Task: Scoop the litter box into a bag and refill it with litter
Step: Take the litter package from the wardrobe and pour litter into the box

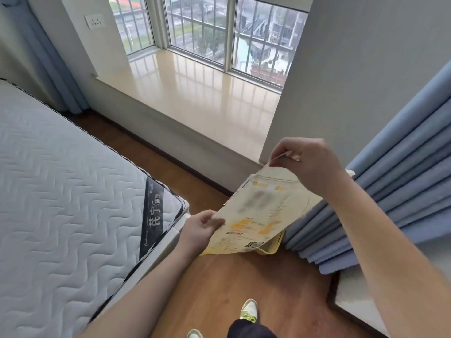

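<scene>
A pale yellow litter bag [258,215] with orange and black print hangs flat and slack in the air above the wooden floor. My right hand [305,162] pinches its top edge and lifts it. Lower down, my left hand [200,228] grips the bag's left side edge. No litter box and no scoop are in view.
A white quilted mattress [61,179] fills the left side. A glossy beige window sill [195,98] lies ahead under barred windows. Blue curtain folds [390,191] hang at the right, next to a white surface [361,301]. My shoe [249,311] stands on the wooden floor [244,284].
</scene>
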A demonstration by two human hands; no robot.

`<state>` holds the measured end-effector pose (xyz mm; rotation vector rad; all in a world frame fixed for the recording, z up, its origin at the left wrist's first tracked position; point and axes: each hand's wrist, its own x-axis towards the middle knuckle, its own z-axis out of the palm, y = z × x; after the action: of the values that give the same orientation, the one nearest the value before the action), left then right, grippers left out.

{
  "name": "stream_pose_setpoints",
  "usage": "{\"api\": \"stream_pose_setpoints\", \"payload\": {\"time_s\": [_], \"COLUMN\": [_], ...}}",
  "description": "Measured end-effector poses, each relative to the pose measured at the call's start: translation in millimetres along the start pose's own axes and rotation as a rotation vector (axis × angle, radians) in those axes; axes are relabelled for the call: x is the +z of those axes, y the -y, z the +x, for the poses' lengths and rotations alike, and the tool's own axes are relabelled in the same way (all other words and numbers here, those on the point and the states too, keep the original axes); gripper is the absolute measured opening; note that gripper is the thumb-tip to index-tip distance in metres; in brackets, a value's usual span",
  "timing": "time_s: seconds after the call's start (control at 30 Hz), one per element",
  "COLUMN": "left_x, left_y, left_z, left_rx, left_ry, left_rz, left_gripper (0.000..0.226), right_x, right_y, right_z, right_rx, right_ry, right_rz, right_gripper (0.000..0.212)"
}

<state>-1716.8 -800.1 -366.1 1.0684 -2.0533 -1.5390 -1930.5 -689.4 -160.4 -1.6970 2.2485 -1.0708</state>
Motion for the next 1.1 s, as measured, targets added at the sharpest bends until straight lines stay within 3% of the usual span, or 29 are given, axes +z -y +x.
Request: {"api": "stream_pose_setpoints", "payload": {"time_s": [0.13,0.23,0.33,0.43,0.6,0.8,1.1], "left_x": [-2.0,-3.5,-6.3,-7.7,4.8,39.0,54.5], "left_y": [-1.5,-4.1,-7.1,-11.1,-7.4,-7.0,23.5], "left_z": [-1.6,-0.6,5.5,16.0,38.1,67.9,96.9], "left_rx": [0.019,0.057,0.100,0.125,0.137,0.033,0.055], "left_ry": [-0.070,-0.087,-0.099,-0.099,-0.101,-0.117,-0.159], "left_rz": [-0.145,-0.124,-0.034,0.045,0.141,0.244,0.242], "left_gripper": [0.017,0.017,0.018,0.016,0.019,0.020,0.021], "right_x": [4.8,13.8,42.6,83.5,125.5,133.7,163.0], "right_y": [-2.5,-5.2,-4.5,-17.9,-59.3,-103.7,-161.8], "right_z": [-5.5,-11.0,-16.3,-20.6,-4.8,16.1,32.6], "right_rx": [0.007,-0.164,-0.329,-0.336,-0.350,-0.356,-0.512], "right_ry": [-0.066,-0.163,0.043,0.230,0.249,0.363,0.290], "right_rz": [-0.168,-0.471,-0.563,-0.600,-0.723,-0.765,-0.562], "right_gripper": [0.002,0.023,0.045,0.057,0.021,0.028,0.022]}}
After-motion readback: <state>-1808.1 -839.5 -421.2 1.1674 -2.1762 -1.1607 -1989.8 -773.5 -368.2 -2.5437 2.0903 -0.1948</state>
